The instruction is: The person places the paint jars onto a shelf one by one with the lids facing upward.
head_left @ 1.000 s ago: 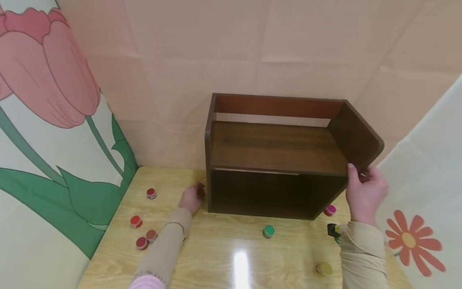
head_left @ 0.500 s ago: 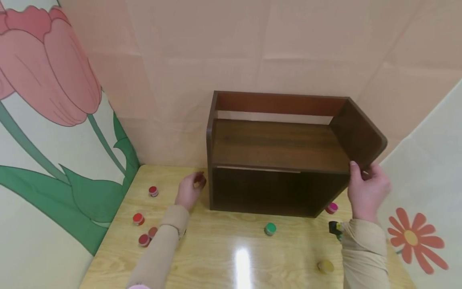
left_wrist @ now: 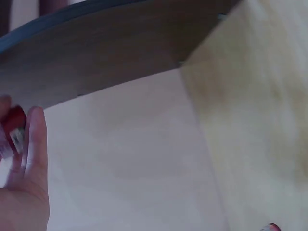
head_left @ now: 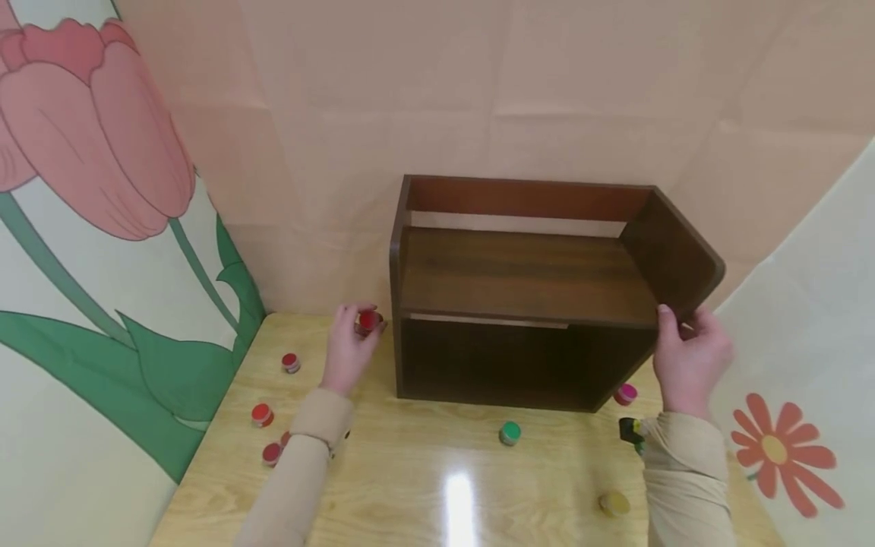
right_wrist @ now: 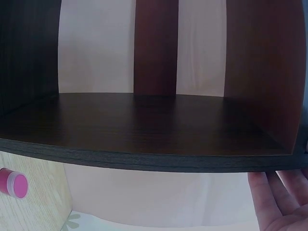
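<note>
A small red-lidded jar (head_left: 368, 320) is pinched between the fingers and thumb of my left hand (head_left: 345, 351), just left of a dark brown two-tier shelf (head_left: 522, 273). The left wrist view has the same jar (left_wrist: 16, 122) close beside the shelf's side panel (left_wrist: 120, 43). At the shelf's right side, my right hand (head_left: 692, 365) grips the panel's front edge near the middle board, thumb in front. In the right wrist view its fingers (right_wrist: 262, 192) lie against the outer side of the panel.
On the wooden table (head_left: 410, 486), red-lidded jars (head_left: 290, 362) (head_left: 262, 414) (head_left: 272, 453) stand at left, another partly behind the left sleeve. A green jar (head_left: 510, 433) sits before the shelf, a yellow one (head_left: 614, 503) nearer, a magenta one (head_left: 625, 393) by its right side. Cloth hangs behind.
My left hand has moved up and back along the shelf's left side, and the red lid between its fingers now shows clearly. The right hand keeps its grip on the shelf.
</note>
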Demonstrator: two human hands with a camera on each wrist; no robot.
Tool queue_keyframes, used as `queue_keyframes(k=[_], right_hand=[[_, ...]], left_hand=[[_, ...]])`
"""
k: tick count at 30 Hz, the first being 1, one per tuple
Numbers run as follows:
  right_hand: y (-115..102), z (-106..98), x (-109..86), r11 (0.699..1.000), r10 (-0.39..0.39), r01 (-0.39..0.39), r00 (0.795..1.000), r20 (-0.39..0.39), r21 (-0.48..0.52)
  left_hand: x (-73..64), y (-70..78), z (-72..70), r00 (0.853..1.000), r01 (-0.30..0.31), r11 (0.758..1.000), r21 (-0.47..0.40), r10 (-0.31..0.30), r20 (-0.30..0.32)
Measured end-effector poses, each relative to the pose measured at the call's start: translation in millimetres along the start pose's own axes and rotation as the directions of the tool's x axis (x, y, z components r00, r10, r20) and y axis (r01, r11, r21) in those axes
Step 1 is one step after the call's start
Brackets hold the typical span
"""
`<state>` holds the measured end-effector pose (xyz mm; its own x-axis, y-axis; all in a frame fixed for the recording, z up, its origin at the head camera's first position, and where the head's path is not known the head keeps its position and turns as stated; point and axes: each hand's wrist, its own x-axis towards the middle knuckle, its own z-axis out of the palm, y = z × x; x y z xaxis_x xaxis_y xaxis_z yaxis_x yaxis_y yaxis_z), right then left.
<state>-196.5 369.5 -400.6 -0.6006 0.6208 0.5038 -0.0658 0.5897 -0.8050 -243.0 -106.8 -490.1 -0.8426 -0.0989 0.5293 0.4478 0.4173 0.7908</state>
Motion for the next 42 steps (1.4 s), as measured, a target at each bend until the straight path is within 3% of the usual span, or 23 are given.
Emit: queue_keyframes(k=[4, 8, 13, 20, 24, 28, 31, 34, 42], right_hand=[[1.2, 0.3, -1.1, 1.000, 0.001, -0.001, 1.000, -0.002, -0.002], [1.3, 0.8, -1.3, 1.000, -0.002, 0.002, 1.000, -0.005, -0.009], [0.9, 1.6, -0.5, 1.000, -0.002, 0.002, 1.000, -0.010, -0.024], [-0.4, 1.8, -3.1, 1.000, -0.008, 0.007, 1.000, -0.012, -0.028], [-2.2, 0.9, -5.2, 1.000, -0.003, 0.003, 1.000, -0.012, -0.031], [-2.7, 1.0, -6.7, 1.000, -0.005, 0.004, 1.000, -0.012, -0.028], [-2.8, 1.9, -7.1, 1.000, -0.013, 0.013, 1.000, -0.015, -0.028], [-4.1, 3.0, -7.4, 0.999, -0.022, 0.021, 1.000, -0.018, -0.027], [-5.9, 4.3, -7.9, 0.999, -0.028, 0.027, 0.999, -0.018, -0.025]], left_hand=[[4.9, 14.0, -9.5, 0.998, 0.024, 0.999, -0.028, -0.026, -0.062], [11.1, 28.8, -19.7, 0.993, 0.005, 0.999, -0.046, -0.010, -0.118], [18.8, 48.9, -31.4, 0.982, -0.088, 0.994, -0.065, 0.076, -0.172], [26.4, 90.7, -52.6, 0.958, -0.229, 0.970, -0.082, 0.209, -0.199], [31.2, 113.6, -62.9, 0.937, -0.295, 0.954, -0.057, 0.277, -0.214], [35.6, 136.8, -66.8, 0.904, -0.382, 0.919, -0.099, 0.350, -0.244], [37.8, 154.1, -66.4, 0.880, -0.446, 0.886, -0.126, 0.408, -0.242], [40.5, 169.9, -65.9, 0.870, -0.471, 0.874, -0.115, 0.439, -0.224], [50.6, 197.2, -63.6, 0.873, -0.487, 0.870, -0.072, 0.482, -0.077]])
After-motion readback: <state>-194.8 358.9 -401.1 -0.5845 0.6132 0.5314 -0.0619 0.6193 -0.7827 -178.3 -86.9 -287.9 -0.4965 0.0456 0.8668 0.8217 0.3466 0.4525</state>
